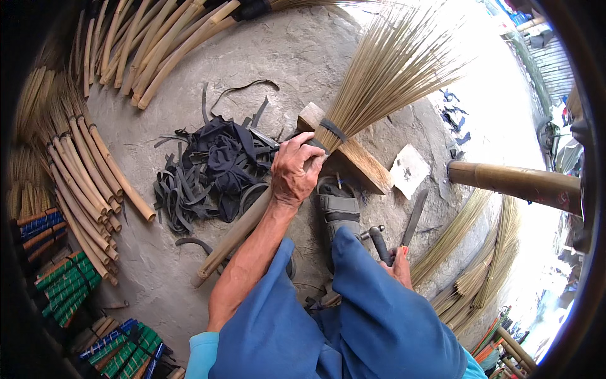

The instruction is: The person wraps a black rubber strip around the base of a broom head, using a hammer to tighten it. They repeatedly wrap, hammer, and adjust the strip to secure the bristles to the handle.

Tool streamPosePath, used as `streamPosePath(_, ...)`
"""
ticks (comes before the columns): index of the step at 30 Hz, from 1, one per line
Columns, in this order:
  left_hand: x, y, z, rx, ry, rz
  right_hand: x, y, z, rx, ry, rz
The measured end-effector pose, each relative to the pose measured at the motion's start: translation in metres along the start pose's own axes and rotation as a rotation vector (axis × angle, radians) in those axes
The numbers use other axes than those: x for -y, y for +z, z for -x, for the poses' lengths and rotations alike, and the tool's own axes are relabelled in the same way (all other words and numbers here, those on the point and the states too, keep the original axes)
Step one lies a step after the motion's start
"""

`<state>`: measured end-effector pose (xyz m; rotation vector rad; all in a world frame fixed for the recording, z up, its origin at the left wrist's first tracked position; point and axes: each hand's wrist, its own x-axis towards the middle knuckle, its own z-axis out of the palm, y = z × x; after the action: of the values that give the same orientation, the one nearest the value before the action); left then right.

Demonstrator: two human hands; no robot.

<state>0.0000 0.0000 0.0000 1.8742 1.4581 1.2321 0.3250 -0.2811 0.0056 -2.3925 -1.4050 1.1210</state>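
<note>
- We see the left hand (295, 169) closed around the neck of a broom (379, 76), just where the dark band binds the straw bristles to the bamboo handle (233, 237).
- The broom lies across a wooden block (356, 161) on the concrete floor (158, 265), its bristles fanning up and to the right and its handle running down to the left.
- The right hand (399, 266) sits by the blue-trousered knee, fingers curled on a dark-handled tool (380, 245); a knife blade (414, 218) stands just above it, and we cannot tell whether the hand grips that too.
- A sandalled foot (339, 211) rests just below the block.
- A heap of black rubber strips (211, 167) lies left of the hand.
- A flat pale scrap (409, 170) lies right of the block.
- Bamboo handles (95, 170) are stacked at the left and the top; bundles wrapped in green and blue bands (66, 284) fill the lower left.
- Loose straw bundles (480, 265) lie at the right, under a thick bamboo pole (514, 183).
</note>
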Motion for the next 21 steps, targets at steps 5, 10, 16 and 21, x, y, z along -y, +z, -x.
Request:
streamPosePath(5, 0.006, 0.0, 0.003, -0.027, 0.022, -0.026, 0.085, -0.024, -0.015, -0.136, -0.158, 0.007)
streamPosePath(10, 0.005, 0.002, 0.002, -0.032, 0.026, -0.036, 0.15, -0.027, -0.056, -0.116, -0.243, -0.123)
streamPosePath(16, 0.002, -0.002, 0.002, -0.013, -0.028, 0.013, 0.209, -0.009, -0.081, -0.265, -0.65, -0.183)
streamPosePath(21, 0.006, -0.002, 0.001, -0.023, -0.021, 0.009, 0.219, -0.004, -0.099, -0.13, -0.589, -0.088)
